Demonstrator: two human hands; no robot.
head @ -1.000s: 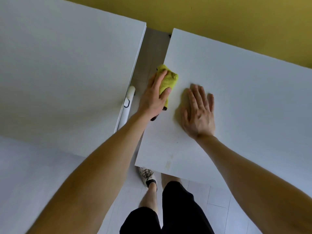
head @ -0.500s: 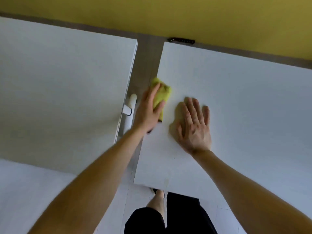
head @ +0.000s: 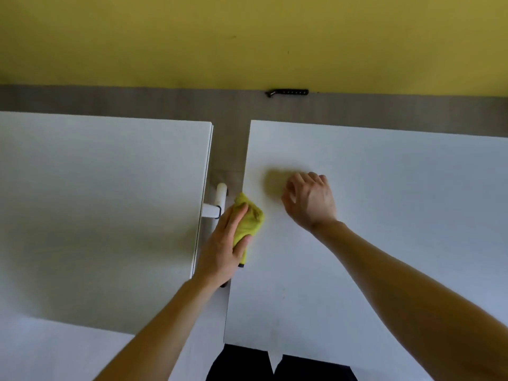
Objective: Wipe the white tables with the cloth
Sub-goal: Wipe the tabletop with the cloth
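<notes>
Cloth (head: 248, 221) is yellow and bunched up. It sits on the 9 o'clock edge of the right table (head: 384, 229), hanging a little over the gap. The left hand (head: 224, 251) holds the cloth, with its fingers on top and its thumb tucked against the side, and pushes it down on the edge.

A second ago the cloth was farther up that edge, toward 12 o'clock. Now it has slid back toward the person. So I think this wipe is a pull along the edge, and it is about half done.

The right hand (head: 310, 200) has changed too. It lay flat and wide on the table before. Now its fingers are curled under and it holds nothing. It is at 2 o'clock from the cloth, near but apart. I cannot tell if it touches the table.

Both tables are white and smooth. The left table (head: 96, 202) is at 9 o'clock, and a thin gap runs between the two. A white table leg (head: 220, 199) shows in that gap. At 12 o'clock a grey strip (head: 123, 99) runs under a yellow wall (head: 247, 37). A small black thing (head: 287, 92) lies on the strip.
</notes>
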